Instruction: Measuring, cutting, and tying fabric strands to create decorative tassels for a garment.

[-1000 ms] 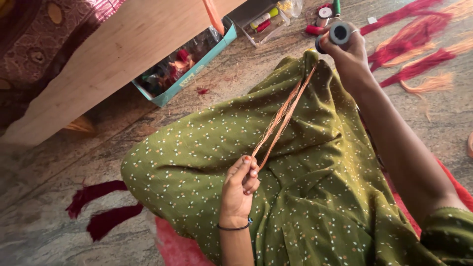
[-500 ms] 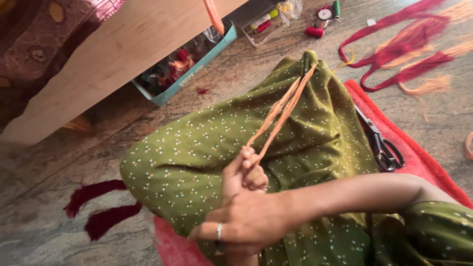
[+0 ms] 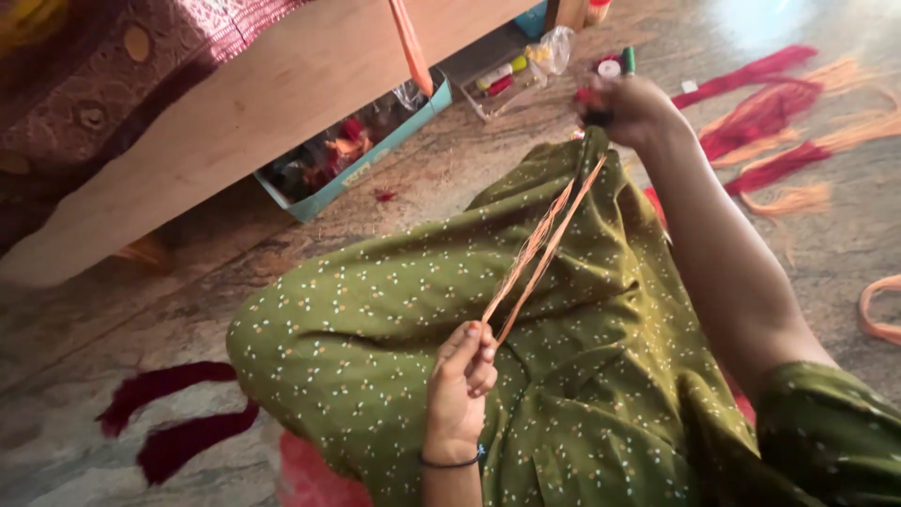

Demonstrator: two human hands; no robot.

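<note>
Right hand (image 3: 631, 111) now far out over the knee, arm extended; half a second ago drawn back low across the lap, just beside the left hand. A second ago, out in much the same far position as now. Scissors seen on the red cloth in that earlier view now hidden behind the right forearm.

Left hand (image 3: 460, 390) unchanged in place: low on the lap, grip pinched on the near end of the threads (image 3: 540, 252).

Right-hand grip clenched at the far end of the threads; something dark and red inside the fist, kind not discernible.

Threads: thin orange-tan strands, stretched taut and straight between the two hands, lying just above the green dotted dress (image 3: 375, 310). Long axis diagonal, near end lower left at the left fingers, far end upper right at the right fist. Strands slightly spread mid-span, converging at both ends.

Around: teal tray (image 3: 371, 183) of oddments under the wooden bed edge (image 3: 244, 122); clear box (image 3: 502, 84) of spools beyond; red and orange tassels (image 3: 765, 113) on the floor to the right; dark red tassels (image 3: 174, 418) at lower left.
</note>
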